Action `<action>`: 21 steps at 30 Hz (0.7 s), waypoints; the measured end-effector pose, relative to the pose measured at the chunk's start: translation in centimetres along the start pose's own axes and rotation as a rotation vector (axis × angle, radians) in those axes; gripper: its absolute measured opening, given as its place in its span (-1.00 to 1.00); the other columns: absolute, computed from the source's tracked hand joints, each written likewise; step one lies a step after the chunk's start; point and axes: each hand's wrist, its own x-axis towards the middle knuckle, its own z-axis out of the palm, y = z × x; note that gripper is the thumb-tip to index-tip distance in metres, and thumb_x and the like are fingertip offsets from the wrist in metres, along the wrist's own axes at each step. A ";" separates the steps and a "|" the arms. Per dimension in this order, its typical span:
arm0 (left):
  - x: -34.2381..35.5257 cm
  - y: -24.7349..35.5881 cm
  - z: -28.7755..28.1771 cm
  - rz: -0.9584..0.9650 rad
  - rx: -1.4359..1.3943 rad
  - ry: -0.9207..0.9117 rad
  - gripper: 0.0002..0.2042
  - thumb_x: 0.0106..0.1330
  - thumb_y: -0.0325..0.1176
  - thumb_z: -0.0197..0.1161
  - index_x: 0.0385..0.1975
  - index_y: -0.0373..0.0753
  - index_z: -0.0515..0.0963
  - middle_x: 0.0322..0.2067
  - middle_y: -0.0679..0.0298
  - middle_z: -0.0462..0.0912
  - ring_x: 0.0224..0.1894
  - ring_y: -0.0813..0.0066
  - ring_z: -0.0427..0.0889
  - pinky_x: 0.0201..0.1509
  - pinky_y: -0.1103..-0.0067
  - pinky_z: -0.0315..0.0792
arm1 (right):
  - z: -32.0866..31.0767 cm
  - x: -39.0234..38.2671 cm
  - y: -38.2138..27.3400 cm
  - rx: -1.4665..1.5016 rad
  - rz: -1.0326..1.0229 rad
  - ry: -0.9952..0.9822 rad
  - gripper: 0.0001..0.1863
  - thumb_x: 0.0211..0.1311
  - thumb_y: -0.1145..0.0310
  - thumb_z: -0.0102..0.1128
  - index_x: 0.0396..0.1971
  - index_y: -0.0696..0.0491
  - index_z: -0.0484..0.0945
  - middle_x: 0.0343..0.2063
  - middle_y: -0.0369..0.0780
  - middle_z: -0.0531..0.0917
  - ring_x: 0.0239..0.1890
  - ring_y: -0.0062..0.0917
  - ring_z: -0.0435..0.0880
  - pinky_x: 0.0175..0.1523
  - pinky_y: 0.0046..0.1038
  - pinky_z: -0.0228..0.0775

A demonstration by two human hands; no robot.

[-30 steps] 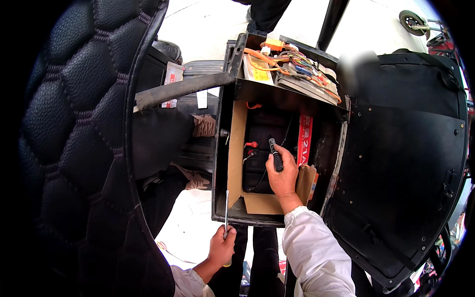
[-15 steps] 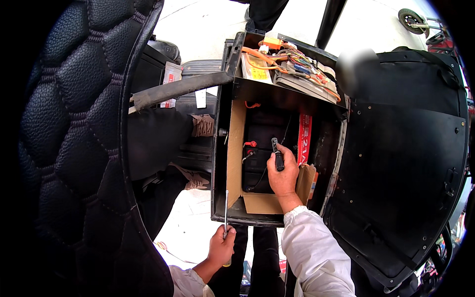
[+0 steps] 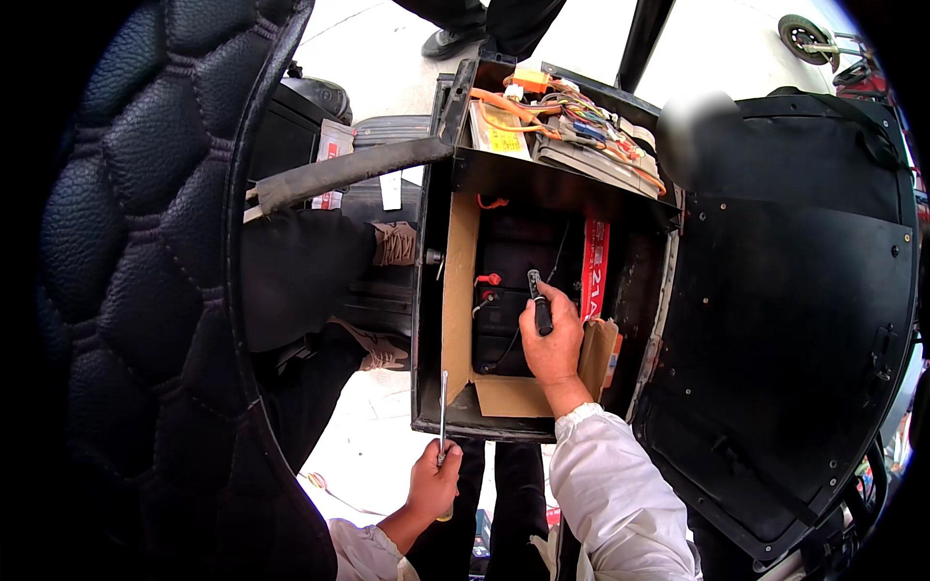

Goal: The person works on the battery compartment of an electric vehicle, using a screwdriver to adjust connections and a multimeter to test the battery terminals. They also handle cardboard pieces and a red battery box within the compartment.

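Observation:
My right hand [image 3: 552, 344] grips a short black tool with a ribbed metal head [image 3: 536, 300] over black battery blocks [image 3: 513, 242] inside an open black metal box [image 3: 421, 378]. Cardboard [image 3: 460, 252] lines the box, with a red printed strip [image 3: 595, 252] on the right. Red terminal covers [image 3: 491, 280] and thin cables show on the batteries. My left hand [image 3: 434, 484] is closed on a screwdriver [image 3: 443, 412], its long shaft upright in the picture at the box's lower left edge and its yellow handle mostly hidden.
A bundle of wires [image 3: 581, 126] sits atop the box's rear. A quilted seat [image 3: 155, 290] stands left, a black panel [image 3: 785, 320] right. Another person's legs [image 3: 513, 19] show behind; shoes and dark trouser legs [image 3: 300, 281] appear left. A wheel [image 3: 804, 44] lies top right.
The whole scene has shifted slightly left and up in view, and more of the other person's shoe shows at top. Both my hands keep their tools, with very little movement.

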 end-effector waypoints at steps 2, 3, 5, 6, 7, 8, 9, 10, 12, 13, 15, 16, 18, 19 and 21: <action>0.1 0.0 0.0 -0.001 0.000 -0.001 -0.78 0.43 -0.21 0.14 -0.25 -0.26 0.46 -0.67 0.40 0.39 -0.71 0.67 0.37 -0.66 0.62 0.35 | -0.2 -0.2 0.0 -0.014 -0.008 -0.007 -0.71 0.13 0.45 0.25 -0.13 0.19 0.56 -0.22 -0.03 0.65 -0.14 -0.14 0.62 0.01 -0.26 0.47; 0.0 0.0 0.0 0.000 -0.003 0.002 -0.78 0.43 -0.21 0.14 -0.25 -0.25 0.46 -0.67 0.40 0.39 -0.71 0.67 0.37 -0.66 0.62 0.35 | -0.3 -0.3 -0.1 -0.018 -0.004 -0.025 -0.71 0.13 0.45 0.25 -0.14 0.19 0.56 -0.22 -0.02 0.65 -0.14 -0.13 0.63 0.01 -0.25 0.47; -0.1 0.1 0.0 0.001 -0.011 0.007 -0.78 0.43 -0.20 0.14 -0.25 -0.25 0.46 -0.68 0.40 0.39 -0.71 0.67 0.37 -0.66 0.62 0.34 | -0.6 -0.5 -0.3 -0.026 0.003 -0.059 -0.72 0.12 0.45 0.25 -0.15 0.19 0.56 -0.23 -0.02 0.65 -0.15 -0.12 0.63 0.01 -0.25 0.47; -0.1 0.2 0.0 -0.007 -0.008 0.003 -0.78 0.43 -0.20 0.14 -0.25 -0.25 0.46 -0.68 0.40 0.39 -0.71 0.67 0.37 -0.66 0.62 0.34 | -0.7 -0.4 -0.3 -0.014 0.020 -0.055 -0.72 0.11 0.45 0.25 -0.15 0.19 0.57 -0.23 -0.02 0.65 -0.16 -0.12 0.63 0.00 -0.25 0.47; -0.1 0.3 0.1 -0.016 -0.005 0.000 -0.79 0.43 -0.20 0.14 -0.25 -0.24 0.46 -0.68 0.40 0.39 -0.71 0.67 0.37 -0.66 0.62 0.34 | -0.7 -0.4 -0.3 -0.002 0.036 -0.051 -0.72 0.10 0.45 0.25 -0.16 0.19 0.57 -0.24 -0.01 0.65 -0.16 -0.12 0.63 -0.01 -0.25 0.47; -0.2 0.4 0.1 -0.024 -0.002 -0.003 -0.79 0.43 -0.20 0.15 -0.25 -0.24 0.46 -0.68 0.41 0.39 -0.71 0.67 0.37 -0.66 0.62 0.34 | -0.7 -0.4 -0.4 0.010 0.053 -0.048 -0.71 0.10 0.45 0.26 -0.16 0.20 0.57 -0.24 -0.01 0.66 -0.17 -0.12 0.63 -0.02 -0.24 0.47; -0.2 0.5 0.1 -0.025 -0.005 -0.004 -0.79 0.43 -0.21 0.15 -0.26 -0.24 0.45 -0.68 0.40 0.39 -0.71 0.67 0.37 -0.66 0.62 0.34 | -0.7 -0.3 -0.4 0.017 0.050 -0.021 -0.72 0.10 0.44 0.26 -0.17 0.20 0.57 -0.24 -0.01 0.66 -0.17 -0.12 0.64 -0.02 -0.24 0.48; -0.3 0.5 0.2 -0.026 -0.008 -0.004 -0.79 0.43 -0.21 0.14 -0.26 -0.24 0.45 -0.68 0.40 0.39 -0.71 0.67 0.37 -0.66 0.62 0.34 | -0.6 -0.2 -0.5 0.024 0.047 0.006 -0.72 0.10 0.44 0.26 -0.17 0.20 0.57 -0.24 -0.01 0.66 -0.17 -0.12 0.64 -0.03 -0.24 0.48; -0.3 0.4 0.2 -0.022 -0.006 -0.004 -0.79 0.43 -0.21 0.14 -0.26 -0.24 0.45 -0.68 0.40 0.38 -0.71 0.67 0.37 -0.66 0.62 0.34 | -0.7 -0.2 -0.4 0.014 0.045 0.021 -0.72 0.10 0.44 0.26 -0.17 0.20 0.57 -0.25 -0.01 0.66 -0.17 -0.13 0.64 -0.03 -0.25 0.48; -0.2 0.4 0.3 -0.018 -0.001 -0.004 -0.80 0.43 -0.21 0.14 -0.26 -0.24 0.45 -0.68 0.40 0.38 -0.72 0.67 0.36 -0.66 0.62 0.34 | -0.8 -0.2 -0.2 -0.004 0.045 0.009 -0.72 0.10 0.45 0.26 -0.17 0.20 0.57 -0.25 -0.01 0.66 -0.17 -0.13 0.64 -0.03 -0.25 0.49; -0.1 0.2 0.2 -0.014 -0.003 -0.001 -0.80 0.43 -0.22 0.14 -0.26 -0.24 0.45 -0.68 0.40 0.38 -0.72 0.67 0.36 -0.66 0.62 0.34 | -1.0 -0.2 -0.2 -0.014 0.081 -0.018 -0.72 0.10 0.45 0.25 -0.16 0.19 0.57 -0.24 -0.01 0.66 -0.16 -0.13 0.64 -0.02 -0.25 0.49; -0.1 0.1 0.2 -0.014 -0.011 0.002 -0.80 0.43 -0.22 0.14 -0.26 -0.24 0.45 -0.68 0.40 0.38 -0.72 0.66 0.36 -0.66 0.62 0.34 | -1.1 -0.2 -0.5 -0.007 0.116 -0.033 -0.71 0.11 0.44 0.25 -0.15 0.20 0.57 -0.23 -0.01 0.66 -0.15 -0.12 0.64 -0.02 -0.25 0.49; -0.1 0.0 0.1 -0.016 -0.019 0.003 -0.80 0.43 -0.22 0.13 -0.26 -0.24 0.45 -0.68 0.40 0.39 -0.72 0.66 0.36 -0.66 0.62 0.34 | -1.1 0.0 -0.7 0.012 0.124 -0.024 -0.71 0.12 0.44 0.25 -0.14 0.20 0.57 -0.22 -0.01 0.66 -0.14 -0.11 0.64 -0.01 -0.25 0.49; -0.2 0.1 0.1 -0.019 -0.020 0.001 -0.80 0.43 -0.22 0.13 -0.26 -0.24 0.45 -0.68 0.39 0.39 -0.72 0.66 0.37 -0.66 0.62 0.34 | -1.1 0.0 -0.8 0.024 0.098 -0.001 -0.70 0.12 0.44 0.25 -0.13 0.20 0.57 -0.22 0.00 0.66 -0.13 -0.11 0.64 -0.01 -0.25 0.49; -0.2 0.1 0.2 -0.015 -0.013 -0.001 -0.79 0.43 -0.21 0.13 -0.26 -0.25 0.45 -0.68 0.39 0.39 -0.71 0.66 0.37 -0.65 0.62 0.34 | -1.1 0.2 -0.7 0.014 0.070 0.023 -0.69 0.14 0.43 0.25 -0.12 0.20 0.56 -0.22 0.00 0.66 -0.13 -0.10 0.64 0.00 -0.24 0.48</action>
